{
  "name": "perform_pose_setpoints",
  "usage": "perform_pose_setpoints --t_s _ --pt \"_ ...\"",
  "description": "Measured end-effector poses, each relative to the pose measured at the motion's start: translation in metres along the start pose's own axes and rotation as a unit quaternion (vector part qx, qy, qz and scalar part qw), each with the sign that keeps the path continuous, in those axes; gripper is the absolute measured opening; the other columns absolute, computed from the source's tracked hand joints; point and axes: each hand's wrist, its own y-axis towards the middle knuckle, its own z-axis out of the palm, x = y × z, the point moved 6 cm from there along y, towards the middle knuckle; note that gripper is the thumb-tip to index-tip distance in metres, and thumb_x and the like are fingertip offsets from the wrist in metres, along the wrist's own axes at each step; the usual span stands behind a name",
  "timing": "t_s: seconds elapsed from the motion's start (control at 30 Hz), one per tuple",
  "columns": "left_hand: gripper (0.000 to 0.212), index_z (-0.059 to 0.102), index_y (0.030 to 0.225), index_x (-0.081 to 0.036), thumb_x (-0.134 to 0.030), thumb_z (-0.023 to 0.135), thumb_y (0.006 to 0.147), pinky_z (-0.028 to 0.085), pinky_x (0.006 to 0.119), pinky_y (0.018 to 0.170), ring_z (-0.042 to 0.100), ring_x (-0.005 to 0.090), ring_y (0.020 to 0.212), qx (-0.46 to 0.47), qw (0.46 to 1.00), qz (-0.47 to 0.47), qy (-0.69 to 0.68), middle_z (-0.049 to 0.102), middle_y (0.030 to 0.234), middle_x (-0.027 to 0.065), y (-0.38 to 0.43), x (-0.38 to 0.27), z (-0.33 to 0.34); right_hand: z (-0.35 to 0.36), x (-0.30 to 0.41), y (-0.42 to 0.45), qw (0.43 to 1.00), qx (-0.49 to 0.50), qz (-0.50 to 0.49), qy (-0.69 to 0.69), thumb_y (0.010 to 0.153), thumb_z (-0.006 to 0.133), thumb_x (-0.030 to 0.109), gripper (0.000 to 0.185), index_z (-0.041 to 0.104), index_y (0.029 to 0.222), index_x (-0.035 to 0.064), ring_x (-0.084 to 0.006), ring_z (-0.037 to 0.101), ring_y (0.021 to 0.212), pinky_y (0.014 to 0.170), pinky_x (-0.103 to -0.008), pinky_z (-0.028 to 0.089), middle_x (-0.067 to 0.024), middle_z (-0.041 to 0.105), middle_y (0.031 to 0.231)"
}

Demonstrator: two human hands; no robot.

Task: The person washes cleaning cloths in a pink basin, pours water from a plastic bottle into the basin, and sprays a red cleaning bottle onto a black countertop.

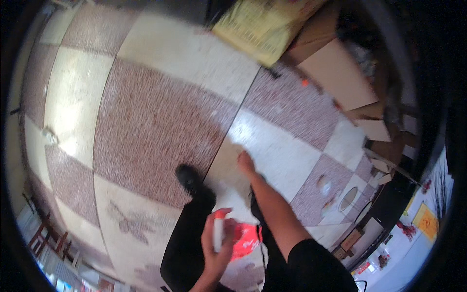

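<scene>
My left hand is low in the picture, its fingers curled around a white-and-red object too blurred to name. Beside that hand shows a red plastic package or bag with white markings. Whether it is part of the held object, I cannot tell. My right hand reaches out over the tiled floor, fingers curled and blurred. Nothing plainly shows in it, and its grip is partly hidden. One black shoe stands ahead of my dark trouser leg.
Pale and reddish-brown tiles make up the floor. A yellow printed sack and cardboard boxes stand at the upper right. Farther down that side are small brown boxes and a white surface with red decorations. Wooden furniture is at lower left.
</scene>
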Motion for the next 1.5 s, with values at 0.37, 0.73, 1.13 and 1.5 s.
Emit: perform_pose_setpoints --t_s 0.37,0.73,1.13,1.5 --pt "0.03 0.057 0.108 -0.001 -0.001 0.051 0.079 0.044 0.022 0.057 0.052 0.0086 0.065 -0.042 0.972 0.231 -0.006 0.054 0.077 0.0018 0.026 -0.009 -0.017 -0.474 0.232 -0.085 0.869 -0.088 -0.192 0.448 0.096 0.042 0.009 0.011 0.042 0.107 0.0098 -0.0097 0.052 0.059 0.043 -0.0243 0.047 -0.0039 0.052 0.077" --pt "0.021 0.055 0.107 -0.002 -0.006 0.054 0.086 0.04 0.022 0.05 0.048 0.0059 0.058 -0.019 0.981 0.189 -0.027 0.051 0.073 -0.0005 0.035 0.013 -0.008 -0.65 0.167 -0.026 0.878 -0.448 -0.143 -0.089 0.093 0.049 0.043 0.038 0.056 0.103 0.0077 -0.0431 0.061 0.084 0.073 -0.0491 0.048 -0.0209 0.065 0.091" --pt "0.019 0.056 0.105 -0.003 -0.007 0.054 0.087 0.04 0.022 0.051 0.048 0.0064 0.06 -0.021 0.985 0.166 -0.031 0.051 0.074 -0.0006 0.037 0.012 -0.012 -0.685 0.104 0.01 0.861 -0.45 -0.077 -0.224 0.093 0.049 0.047 0.043 0.062 0.111 0.0098 -0.04 0.061 0.091 0.081 -0.0477 0.048 -0.0195 0.063 0.104" --pt "0.019 0.055 0.107 -0.004 -0.004 0.055 0.088 0.039 0.021 0.047 0.048 0.0057 0.053 -0.019 0.992 0.109 -0.062 0.051 0.066 0.0 0.039 0.001 -0.002 -0.68 0.112 -0.039 0.792 -0.556 -0.134 -0.214 0.096 0.05 0.038 0.038 0.058 0.105 0.0018 -0.0381 0.06 0.096 0.08 -0.0454 0.048 -0.0203 0.063 0.101"
